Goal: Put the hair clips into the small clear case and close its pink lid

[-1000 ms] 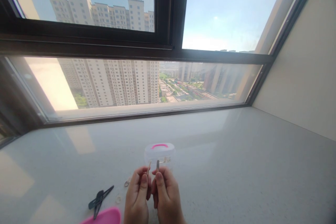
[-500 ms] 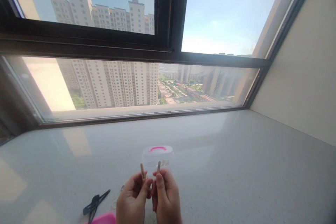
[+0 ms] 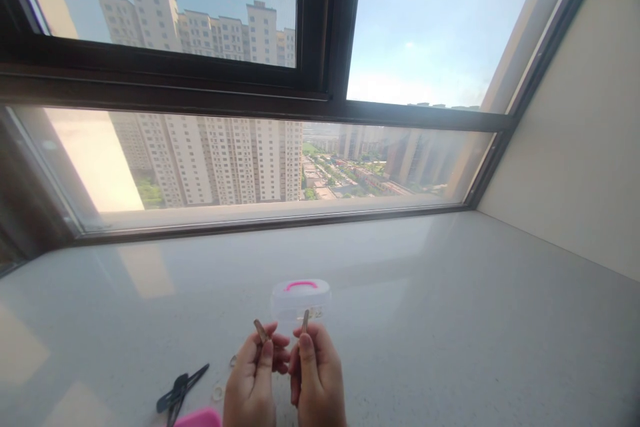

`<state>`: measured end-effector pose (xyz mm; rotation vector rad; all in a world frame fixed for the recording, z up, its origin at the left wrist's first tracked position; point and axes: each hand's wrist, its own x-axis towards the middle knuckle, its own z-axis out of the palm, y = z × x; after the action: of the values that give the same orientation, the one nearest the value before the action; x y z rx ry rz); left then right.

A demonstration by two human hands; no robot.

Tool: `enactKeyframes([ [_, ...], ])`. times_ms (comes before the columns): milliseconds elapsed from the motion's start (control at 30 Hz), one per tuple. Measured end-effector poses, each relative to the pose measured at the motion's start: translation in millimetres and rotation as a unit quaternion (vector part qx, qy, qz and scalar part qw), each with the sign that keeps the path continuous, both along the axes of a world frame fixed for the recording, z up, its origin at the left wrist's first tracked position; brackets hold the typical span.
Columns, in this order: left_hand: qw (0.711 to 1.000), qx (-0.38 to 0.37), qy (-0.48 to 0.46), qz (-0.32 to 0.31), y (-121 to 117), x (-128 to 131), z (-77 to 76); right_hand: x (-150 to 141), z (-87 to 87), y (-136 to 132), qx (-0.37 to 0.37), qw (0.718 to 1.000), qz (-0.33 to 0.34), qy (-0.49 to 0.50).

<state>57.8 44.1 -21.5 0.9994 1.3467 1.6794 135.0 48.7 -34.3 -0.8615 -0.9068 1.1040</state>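
My left hand [image 3: 251, 373] pinches a slim brown hair clip [image 3: 260, 329] between thumb and fingers, its end tilted up to the left. Beside it, my right hand [image 3: 320, 370] grips a second brown hair clip [image 3: 305, 321], which stands nearly upright. The lower parts of both clips are hidden by my fingers. Just beyond the hands sits a clear plastic box [image 3: 280, 303] with a pink handle on its lid and small things inside that I cannot make out.
Crossed black hair clips [image 3: 180, 387] lie on the pale sill [image 3: 440, 320] to the left. A pink tray or lid [image 3: 200, 417] shows at the bottom edge. Small pale rings [image 3: 217, 392] lie near my left hand. A dark-framed window [image 3: 280, 105] stands behind.
The clip in my left hand has tilted further to the left, and the left fingers have shifted around it. My right hand has barely moved.
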Motion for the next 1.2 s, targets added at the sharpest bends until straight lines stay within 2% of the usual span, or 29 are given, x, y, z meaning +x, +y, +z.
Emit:
enactKeyframes([
  [100, 1.0, 0.018, 0.008, 0.008, -0.6, 2.5, 1.1, 0.0, -0.8, 0.3, 0.003, 1.0, 0.002, 0.0],
  [200, 1.0, 0.015, 0.016, -0.011, -1.7, 4.9, 0.9, 0.6, 0.5, 0.0, 0.001, 1.0, 0.003, -0.004],
  [433, 1.0, 0.01, 0.008, -0.021, -2.2, 7.3, -6.4, 0.8, 1.0, 0.3, -0.015, 1.0, 0.001, 0.001],
  [867, 1.0, 0.017, -0.016, -0.002, -2.9, 13.9, -11.9, 1.6, 9.7, -2.1, -0.018, 0.999, -0.01, -0.03],
  [1200, 0.999, 0.016, -0.034, 0.003, -2.8, 14.3, -15.5, -0.3, 5.2, -0.8, -0.012, 0.999, -0.026, -0.039],
])
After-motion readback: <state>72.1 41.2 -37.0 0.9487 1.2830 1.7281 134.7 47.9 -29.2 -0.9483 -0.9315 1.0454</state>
